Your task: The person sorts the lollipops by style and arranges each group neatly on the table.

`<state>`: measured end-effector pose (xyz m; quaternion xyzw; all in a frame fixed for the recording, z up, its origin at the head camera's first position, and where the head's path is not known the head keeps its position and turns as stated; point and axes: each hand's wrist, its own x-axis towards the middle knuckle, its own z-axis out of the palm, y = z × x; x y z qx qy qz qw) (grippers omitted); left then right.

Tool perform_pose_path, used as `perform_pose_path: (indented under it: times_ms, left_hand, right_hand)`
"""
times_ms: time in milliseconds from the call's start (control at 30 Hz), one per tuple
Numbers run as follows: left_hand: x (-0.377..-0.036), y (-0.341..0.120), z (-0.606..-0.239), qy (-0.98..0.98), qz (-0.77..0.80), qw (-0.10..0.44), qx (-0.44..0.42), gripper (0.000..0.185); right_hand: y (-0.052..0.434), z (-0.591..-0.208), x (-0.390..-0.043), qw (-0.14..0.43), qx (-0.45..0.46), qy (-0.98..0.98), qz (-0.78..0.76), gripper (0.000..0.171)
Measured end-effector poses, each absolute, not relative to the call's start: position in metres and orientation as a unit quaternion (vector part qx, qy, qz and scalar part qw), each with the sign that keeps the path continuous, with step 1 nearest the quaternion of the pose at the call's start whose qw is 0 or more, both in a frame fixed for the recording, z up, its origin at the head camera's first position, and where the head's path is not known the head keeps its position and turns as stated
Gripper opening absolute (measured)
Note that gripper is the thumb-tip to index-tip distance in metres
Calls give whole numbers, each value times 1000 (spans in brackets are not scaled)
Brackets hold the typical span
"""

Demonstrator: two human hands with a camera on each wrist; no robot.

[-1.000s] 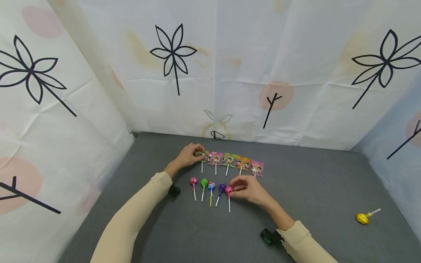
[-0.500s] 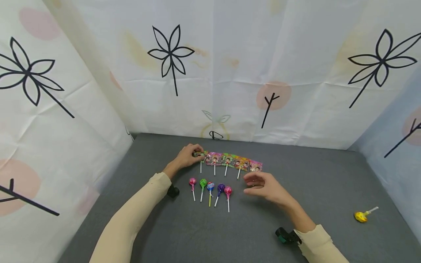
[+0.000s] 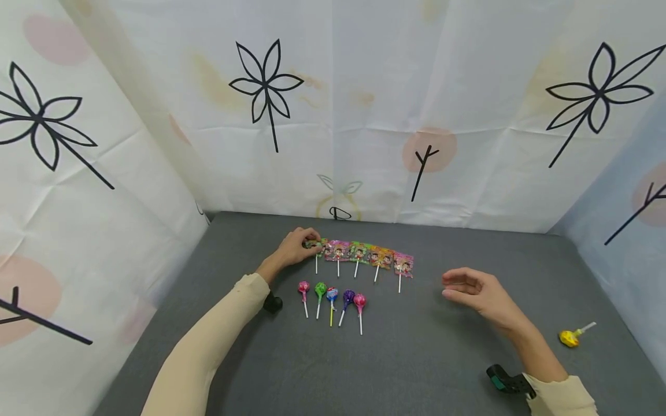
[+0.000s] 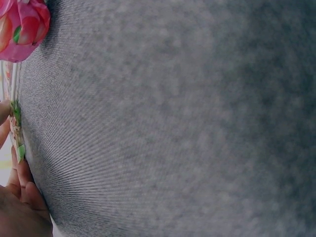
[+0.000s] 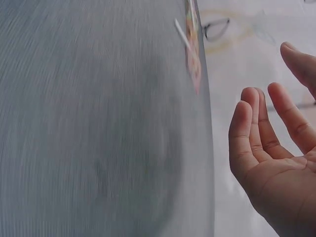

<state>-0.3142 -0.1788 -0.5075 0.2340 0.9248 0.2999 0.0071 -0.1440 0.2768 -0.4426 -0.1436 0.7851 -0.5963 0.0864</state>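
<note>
The left hand point(image 3: 296, 248) pinches the leftmost flat wrapped lollipop point(image 3: 316, 247) at the near-left end of the back row, its fingers curled onto the green wrapper while the white stick points toward the person. In the left wrist view the fingertips point(image 4: 19, 190) lie against the wrapper's edge on the grey tabletop point(image 3: 426, 352).

That lollipop is the first of a back row of five flat wrapped lollipops point(image 3: 364, 254), lying side by side with wrappers touching or overlapping and sticks toward the person. Just in front of them lies a front row of five round lollipops point(image 3: 331, 296): pink, green, blue-red, purple and pink, close together, heads away from the person.

The right hand point(image 3: 476, 292) hovers above the tabletop, well to the right of both rows, holding nothing, its fingers loosely bent and relaxed. The right wrist view shows the palm point(image 5: 276, 173) open, with the end of the back row in the distance.

A yellow lollipop point(image 3: 570, 337) lies alone near the right edge, well apart from the rows. White curtains with black flower prints point(image 3: 265, 86) surround the table.
</note>
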Motion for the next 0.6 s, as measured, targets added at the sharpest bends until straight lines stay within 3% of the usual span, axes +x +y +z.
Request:
perform_pose_path:
  times_ms: [600]
  left_hand:
    - [-315, -179, -507, 925, 301, 12, 232, 22]
  right_hand:
    - [389, -424, -109, -19, -18, 862, -506, 26]
